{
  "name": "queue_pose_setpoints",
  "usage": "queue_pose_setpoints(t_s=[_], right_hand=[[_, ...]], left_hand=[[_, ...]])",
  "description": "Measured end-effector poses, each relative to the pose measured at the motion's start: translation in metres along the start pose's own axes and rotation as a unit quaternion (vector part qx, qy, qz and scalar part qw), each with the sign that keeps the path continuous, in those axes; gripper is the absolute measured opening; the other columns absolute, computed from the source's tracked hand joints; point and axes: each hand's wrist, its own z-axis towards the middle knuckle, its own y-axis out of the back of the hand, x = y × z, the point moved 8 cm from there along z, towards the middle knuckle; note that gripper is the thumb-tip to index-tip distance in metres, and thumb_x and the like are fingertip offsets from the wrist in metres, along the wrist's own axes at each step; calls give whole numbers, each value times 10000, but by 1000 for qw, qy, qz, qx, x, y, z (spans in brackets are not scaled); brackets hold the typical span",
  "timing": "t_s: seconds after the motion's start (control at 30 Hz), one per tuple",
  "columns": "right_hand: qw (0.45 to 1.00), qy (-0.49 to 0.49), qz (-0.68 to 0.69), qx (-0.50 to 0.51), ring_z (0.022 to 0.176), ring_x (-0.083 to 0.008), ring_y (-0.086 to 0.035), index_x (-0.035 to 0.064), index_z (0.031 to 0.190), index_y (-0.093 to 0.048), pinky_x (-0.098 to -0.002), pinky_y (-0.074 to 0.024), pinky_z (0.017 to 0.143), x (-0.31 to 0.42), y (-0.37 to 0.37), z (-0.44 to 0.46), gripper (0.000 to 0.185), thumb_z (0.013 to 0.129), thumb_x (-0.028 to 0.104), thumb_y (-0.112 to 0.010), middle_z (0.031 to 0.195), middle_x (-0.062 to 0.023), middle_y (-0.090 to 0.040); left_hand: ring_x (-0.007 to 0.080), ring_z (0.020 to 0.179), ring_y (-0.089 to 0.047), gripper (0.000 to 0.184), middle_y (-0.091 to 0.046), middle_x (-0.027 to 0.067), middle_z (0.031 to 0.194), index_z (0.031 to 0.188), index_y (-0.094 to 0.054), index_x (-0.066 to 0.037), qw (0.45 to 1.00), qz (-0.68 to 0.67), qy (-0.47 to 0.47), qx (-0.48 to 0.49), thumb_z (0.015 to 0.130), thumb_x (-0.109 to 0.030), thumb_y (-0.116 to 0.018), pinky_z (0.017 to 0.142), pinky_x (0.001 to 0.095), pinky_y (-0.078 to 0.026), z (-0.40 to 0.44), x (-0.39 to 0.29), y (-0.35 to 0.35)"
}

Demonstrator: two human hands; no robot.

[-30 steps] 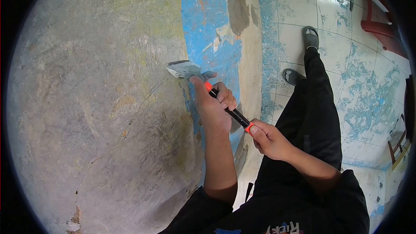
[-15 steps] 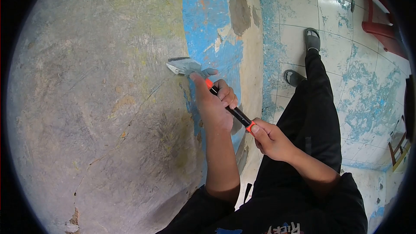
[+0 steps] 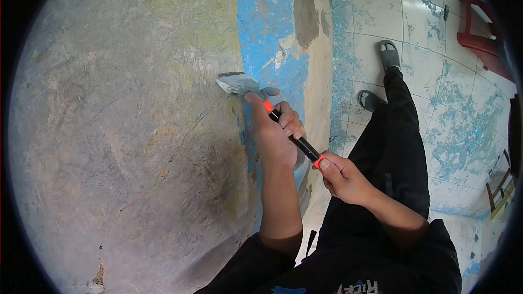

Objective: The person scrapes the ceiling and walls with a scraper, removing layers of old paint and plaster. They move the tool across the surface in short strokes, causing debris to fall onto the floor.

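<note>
A paint scraper (image 3: 306, 148) with a black handle, orange-red collars and a wide, dusty blade lies diagonally across my view. Its blade meets or hovers just over the wall (image 3: 136, 125); I cannot tell which. Fingers of my left hand (image 3: 277, 136) wrap the upper handle, with the thumb up against the blade's base. Lower down, my right hand (image 3: 348, 181) is closed round the handle's end by the orange collar. Beside the blade, rough grey plaster borders a strip of blue paint (image 3: 264, 27).
To the right is a pale tiled floor (image 3: 376, 11) spotted with blue flakes and dust. My sandalled feet (image 3: 389, 54) stand on it. A red plastic chair or stool (image 3: 479, 43) is at the upper right edge, and a wooden-framed object (image 3: 501, 193) sits lower right.
The wall, scraper and left hand all sit slightly further right in the picture, as my view has shifted a little. Both hands keep the same hold on the scraper.
</note>
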Motion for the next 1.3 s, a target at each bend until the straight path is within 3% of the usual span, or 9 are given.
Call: queue_pose_setpoints(t_s=[0.53,0.8,1.17,1.3], right_hand=[[1000,-1,-13,4,585,-47,-407,65,1005,-561,-239,-364,549,16,9,10,306,1081,322,-412,660,47,-405],[998,57,-12,-19,603,-59,-428,67,970,-548,-244,-387,577,44,15,35,323,1076,339,-410,679,39,-422],[999,-17,-21,23,597,-59,-413,67,992,-539,-247,-375,561,14,7,2,297,1078,322,-415,662,30,-413],[998,23,-57,10,592,-59,-409,67,975,-527,-251,-375,558,13,13,5,299,1080,320,-408,659,30,-415]], left_hand=[[81,440,-251,515,-281,-42,550,1059,-535,-114,1000,2,-15,1,1029,-594,-353,436,261,-246,12,-7,-13],[84,449,-262,518,-290,-40,556,1042,-531,-108,998,44,-32,-10,1028,-594,-353,437,259,-250,35,-34,-44],[81,454,-260,493,-288,-43,554,1042,-528,-136,1000,-22,-13,-4,1032,-592,-343,455,256,-250,-2,-7,-9],[78,454,-258,500,-289,-44,557,1050,-530,-134,1000,-20,-9,-6,1031,-596,-340,457,255,-250,1,-2,-6]])
